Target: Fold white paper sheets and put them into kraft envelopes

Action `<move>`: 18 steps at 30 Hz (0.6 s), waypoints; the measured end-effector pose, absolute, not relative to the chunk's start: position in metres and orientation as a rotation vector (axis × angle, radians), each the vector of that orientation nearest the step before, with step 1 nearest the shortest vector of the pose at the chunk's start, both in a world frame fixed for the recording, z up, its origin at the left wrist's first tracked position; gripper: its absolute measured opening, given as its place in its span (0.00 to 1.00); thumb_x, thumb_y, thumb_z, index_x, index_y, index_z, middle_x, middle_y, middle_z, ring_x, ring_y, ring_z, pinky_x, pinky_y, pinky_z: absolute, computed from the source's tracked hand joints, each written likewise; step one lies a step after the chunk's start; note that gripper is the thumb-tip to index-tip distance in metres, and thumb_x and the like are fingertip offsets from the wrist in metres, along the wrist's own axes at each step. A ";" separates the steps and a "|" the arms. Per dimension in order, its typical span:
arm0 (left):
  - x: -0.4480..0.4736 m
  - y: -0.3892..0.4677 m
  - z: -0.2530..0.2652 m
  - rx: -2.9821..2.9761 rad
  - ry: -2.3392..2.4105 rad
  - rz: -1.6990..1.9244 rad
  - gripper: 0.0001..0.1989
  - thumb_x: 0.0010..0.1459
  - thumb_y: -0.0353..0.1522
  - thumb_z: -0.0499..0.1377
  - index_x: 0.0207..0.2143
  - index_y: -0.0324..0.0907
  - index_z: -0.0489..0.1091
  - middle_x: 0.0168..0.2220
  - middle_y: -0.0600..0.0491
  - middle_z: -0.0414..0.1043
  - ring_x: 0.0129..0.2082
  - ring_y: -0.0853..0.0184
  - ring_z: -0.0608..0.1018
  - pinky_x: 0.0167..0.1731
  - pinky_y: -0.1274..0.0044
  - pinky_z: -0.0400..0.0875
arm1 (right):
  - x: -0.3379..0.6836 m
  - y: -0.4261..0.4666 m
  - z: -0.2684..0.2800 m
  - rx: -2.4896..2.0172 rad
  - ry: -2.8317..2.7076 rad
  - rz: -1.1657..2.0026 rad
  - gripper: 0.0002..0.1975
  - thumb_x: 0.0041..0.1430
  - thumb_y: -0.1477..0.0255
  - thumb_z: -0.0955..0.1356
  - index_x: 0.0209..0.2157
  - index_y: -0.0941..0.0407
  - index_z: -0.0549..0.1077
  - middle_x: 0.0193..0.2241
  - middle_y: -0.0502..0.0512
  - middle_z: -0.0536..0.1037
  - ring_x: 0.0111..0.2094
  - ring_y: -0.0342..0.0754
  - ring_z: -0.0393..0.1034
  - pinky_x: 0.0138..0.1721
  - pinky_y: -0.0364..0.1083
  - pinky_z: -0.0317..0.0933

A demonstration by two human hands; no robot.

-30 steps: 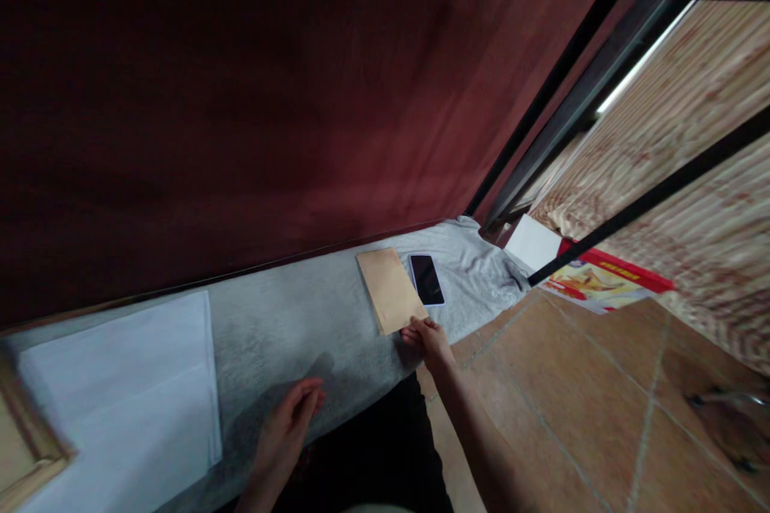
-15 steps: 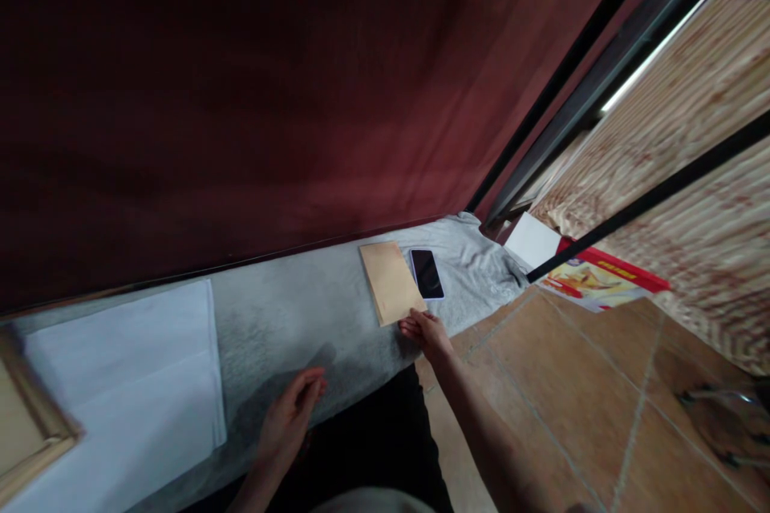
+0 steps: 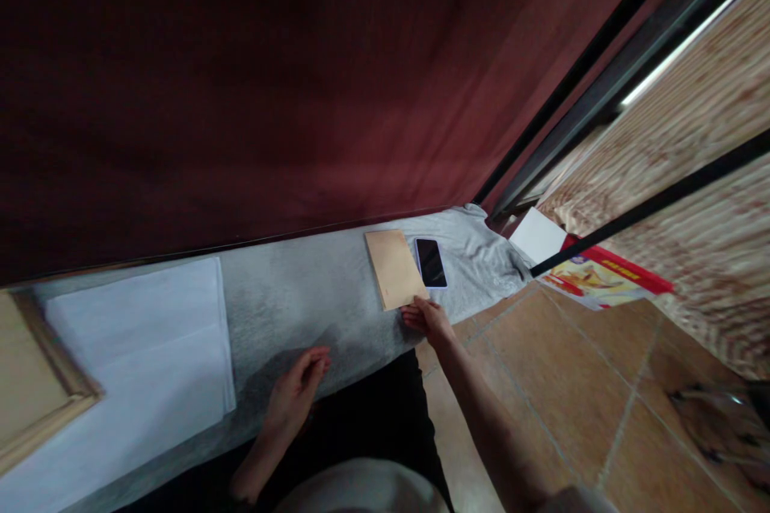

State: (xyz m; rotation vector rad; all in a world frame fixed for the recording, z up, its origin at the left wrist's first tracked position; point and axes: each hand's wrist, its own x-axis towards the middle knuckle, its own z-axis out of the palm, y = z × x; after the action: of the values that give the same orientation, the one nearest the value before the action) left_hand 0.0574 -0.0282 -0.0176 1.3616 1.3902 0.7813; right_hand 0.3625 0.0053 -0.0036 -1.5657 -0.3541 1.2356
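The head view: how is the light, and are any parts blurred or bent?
Head view: dim overall, the red wall nearly black at the top; a soft shadow lies on the grey cloth near the left hand; the right edge is smeared and stretched; the phone screen shows no glare.

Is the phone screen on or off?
Off: the phone lies face up on the grey cloth, screen plain black, beside the tan envelope.

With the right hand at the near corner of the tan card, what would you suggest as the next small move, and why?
Probably pinch and lift that corner: the right hand only touches the tan card, which lies flat on the grey cloth beside the phone.
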 end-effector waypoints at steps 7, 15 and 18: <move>0.058 -0.028 -0.016 1.361 1.385 0.764 0.22 0.55 0.51 0.56 0.42 0.46 0.75 0.38 0.49 0.82 0.40 0.58 0.83 0.47 0.66 0.78 | 0.365 -0.006 0.006 -1.575 -0.326 1.392 0.10 0.61 0.67 0.69 0.29 0.59 0.75 0.27 0.59 0.83 0.23 0.45 0.77 0.27 0.42 0.72; 0.042 -0.038 -0.016 1.541 1.441 0.732 0.19 0.60 0.49 0.53 0.41 0.49 0.76 0.40 0.50 0.82 0.42 0.58 0.83 0.48 0.67 0.77 | 0.347 -0.022 0.009 -1.567 -0.475 1.284 0.18 0.48 0.56 0.77 0.30 0.56 0.75 0.27 0.53 0.82 0.25 0.45 0.74 0.27 0.41 0.68; 0.020 -0.046 -0.015 1.816 1.532 0.841 0.19 0.63 0.47 0.51 0.41 0.48 0.77 0.46 0.48 0.80 0.48 0.57 0.81 0.54 0.65 0.73 | 0.331 -0.024 0.002 -1.543 -0.574 1.232 0.20 0.48 0.52 0.76 0.31 0.55 0.76 0.27 0.52 0.81 0.26 0.46 0.74 0.28 0.41 0.67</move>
State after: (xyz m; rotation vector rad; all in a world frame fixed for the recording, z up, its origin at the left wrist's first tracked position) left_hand 0.0202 -0.0455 -0.0149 1.8163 1.5319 0.8407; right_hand 0.3306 -0.0239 0.0022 -1.5429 -0.5739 1.2315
